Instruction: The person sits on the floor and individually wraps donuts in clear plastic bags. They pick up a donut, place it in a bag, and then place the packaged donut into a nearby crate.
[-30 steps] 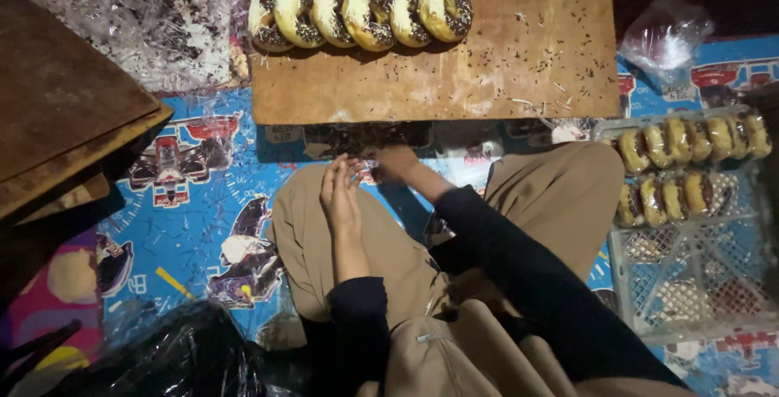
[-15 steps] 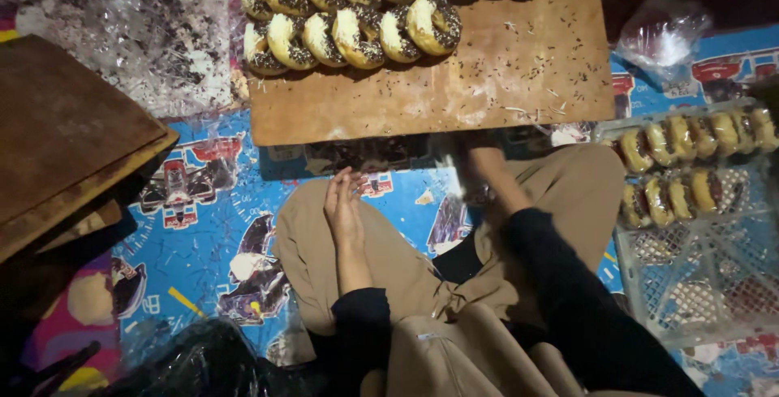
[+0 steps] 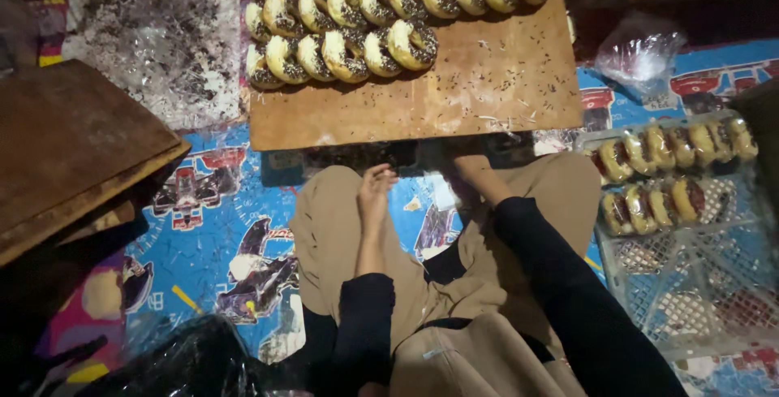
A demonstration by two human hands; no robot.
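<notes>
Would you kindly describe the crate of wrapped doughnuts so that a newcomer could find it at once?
Start at the big wooden board lying on the blue patterned mat, in front of the seated person's knees. To its right stands a white lattice crate. Its doughnuts are sealed in clear wrap in two short rows, whereas those on the board lie bare.

Counts: 1 wooden board [image 3: 454, 97] upper centre, holding roughly 20+ sprinkled doughnuts [image 3: 381, 7] in 3 rows. 1 wire crate [image 3: 690, 283] at right, 2 rows of packed doughnuts [image 3: 673, 174], exact number unclear. 2 hands: left hand [image 3: 375, 194], right hand [image 3: 471, 171].
</notes>
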